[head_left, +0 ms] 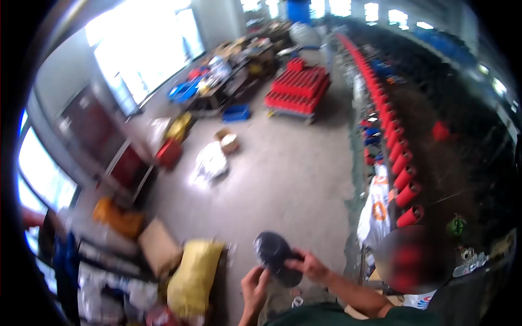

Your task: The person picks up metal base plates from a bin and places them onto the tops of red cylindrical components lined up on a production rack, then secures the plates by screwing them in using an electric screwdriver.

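Note:
A dark grey, oval, flattish thing [277, 258] is held up in front of me, over the floor; blur hides its exact kind. My right hand [311, 266] grips its right edge, with fingers bent over it. At its lower left edge is my left hand [254, 288], thumb and fingertips pinched together against it. The thing's long shape slants from upper left to lower right between both hands. Just below it lies a small whitish ring-shaped item [297, 301], too blurred to name.
A yellow sack [194, 277] and a cardboard piece [159, 247] stand at lower left. Red cylinders [403, 176] line the right side beside a white bag [376, 209]. Farther off are a cart of red tubes [296, 89], a blue bin [236, 113] and a white plastic bag [210, 162].

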### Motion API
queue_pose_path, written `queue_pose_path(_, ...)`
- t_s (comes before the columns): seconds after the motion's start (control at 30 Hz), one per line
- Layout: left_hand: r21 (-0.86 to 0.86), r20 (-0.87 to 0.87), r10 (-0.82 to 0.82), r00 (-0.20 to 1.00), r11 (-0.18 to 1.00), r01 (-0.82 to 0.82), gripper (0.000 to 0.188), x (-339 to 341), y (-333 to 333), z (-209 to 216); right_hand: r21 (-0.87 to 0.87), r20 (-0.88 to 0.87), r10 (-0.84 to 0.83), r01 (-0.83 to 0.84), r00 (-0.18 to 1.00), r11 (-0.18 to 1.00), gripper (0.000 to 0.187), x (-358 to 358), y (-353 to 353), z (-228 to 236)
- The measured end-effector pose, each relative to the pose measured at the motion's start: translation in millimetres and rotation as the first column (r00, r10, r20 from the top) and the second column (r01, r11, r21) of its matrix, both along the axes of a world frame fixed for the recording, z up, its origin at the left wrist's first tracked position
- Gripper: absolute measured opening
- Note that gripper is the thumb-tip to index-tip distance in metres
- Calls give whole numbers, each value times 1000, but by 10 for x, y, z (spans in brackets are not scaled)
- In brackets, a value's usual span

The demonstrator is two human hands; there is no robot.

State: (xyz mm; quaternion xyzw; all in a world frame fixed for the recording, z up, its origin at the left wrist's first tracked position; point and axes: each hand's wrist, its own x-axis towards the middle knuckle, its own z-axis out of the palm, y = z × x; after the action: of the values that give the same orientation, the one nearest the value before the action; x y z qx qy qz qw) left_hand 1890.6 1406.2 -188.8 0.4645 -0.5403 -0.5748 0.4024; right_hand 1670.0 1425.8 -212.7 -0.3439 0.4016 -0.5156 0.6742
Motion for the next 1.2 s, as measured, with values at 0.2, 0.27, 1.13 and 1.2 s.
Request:
queue_pose_path(0.2,-68,-74,-78,994,995,73,18,-1087,-2007,-368,-172,-228,-213,177,950,969,42,-899,-1528,-175)
queue_pose_path(0.27,-65,26,-167,986,984,169,22,-1469,-2570,-264,-177,-227,-274,237,935,955,46,-1259,-1995,-188)
queue_pose_path(1.13,262,-80,-762,642,606,751,18,-8748,-8458,151,63,-148,-894,906,423,418,47,-7628,-6981,-208)
queue_pose_path(1.2,166,-47,-750,660,645,745,24,-9106,-8933,187,0,-237,-824,848,515,530,45,-8151,-7475,16)
